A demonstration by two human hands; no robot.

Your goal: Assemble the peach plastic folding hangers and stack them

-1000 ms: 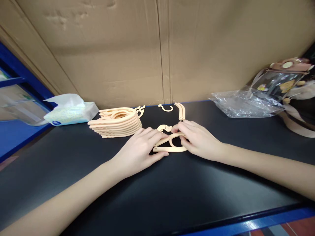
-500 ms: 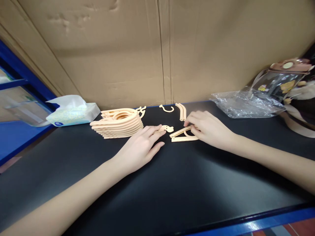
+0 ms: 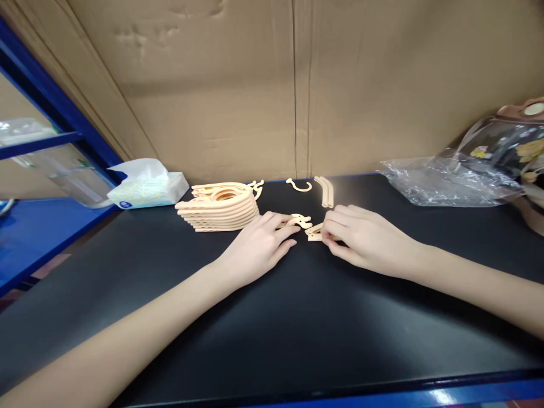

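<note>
My left hand (image 3: 259, 249) lies palm down on the black table, fingers stretched over small cream plastic hook pieces (image 3: 303, 221); its thumb is apart. Just to the right, my right hand (image 3: 369, 238) is closed around a cream folding hanger part (image 3: 314, 237), whose left end shows beyond the fingertips. The rest of that part is hidden under the hand. Left of my left hand stands a neat stack of cream hanger bodies (image 3: 219, 218). Behind the hands are a loose cream hook (image 3: 301, 187) and a pair of curved hanger arms (image 3: 325, 192).
A tissue box (image 3: 151, 190) stands at the back left beside a blue frame (image 3: 51, 96). Crumpled clear plastic bag (image 3: 450, 184) lies at the back right, in front of a clear bottle with a strap (image 3: 493, 139). Cardboard (image 3: 221, 102) rises behind the table (image 3: 297, 340).
The view has swung left. My right hand has closed further over the hanger part, covering more of it. My left fingers remain over the small hook pieces.
</note>
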